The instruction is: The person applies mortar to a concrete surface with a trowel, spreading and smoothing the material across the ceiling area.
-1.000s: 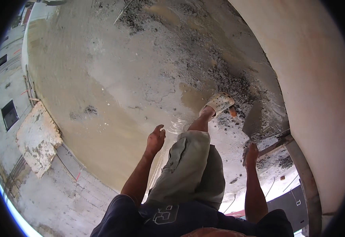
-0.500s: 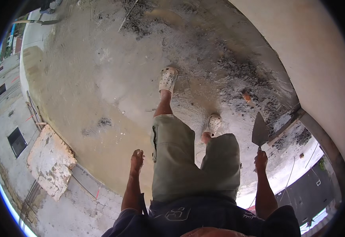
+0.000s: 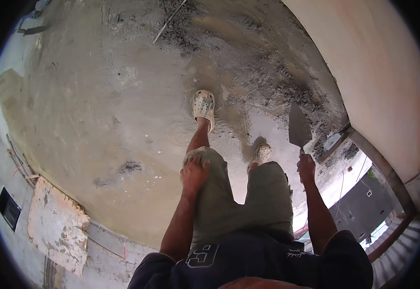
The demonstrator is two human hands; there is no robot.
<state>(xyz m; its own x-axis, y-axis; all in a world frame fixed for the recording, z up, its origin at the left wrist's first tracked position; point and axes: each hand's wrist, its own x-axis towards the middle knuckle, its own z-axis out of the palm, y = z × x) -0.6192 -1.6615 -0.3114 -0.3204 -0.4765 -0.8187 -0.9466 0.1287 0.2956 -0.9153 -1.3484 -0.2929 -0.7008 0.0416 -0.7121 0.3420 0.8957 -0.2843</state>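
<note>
My right hand (image 3: 306, 168) is closed round the handle of a pointed trowel (image 3: 299, 128). The trowel's grey, flat blade points away from me, held above the wet floor. On the left thigh of my olive shorts (image 3: 215, 202), near the knee, rests my left hand (image 3: 195, 174). Its fingers lie apart over the cloth and it holds no tool. Pale clogs with holes are on my feet: the left clog (image 3: 203, 110) is farther forward, the right clog (image 3: 263, 153) nearer.
Wet grey cement (image 3: 99, 96) spreads over the floor, with dark crumbly mix (image 3: 296, 91) at the right. A thin rod (image 3: 169, 21) lies at the far side. A cream wall (image 3: 373, 72) bounds the right. At the left are a peeling slab (image 3: 58, 224) and loose sticks (image 3: 20, 156).
My left hand has moved right and up onto my left thigh. The trowel in my right hand has shifted left and farther away. Floor and walls have shifted in view.
</note>
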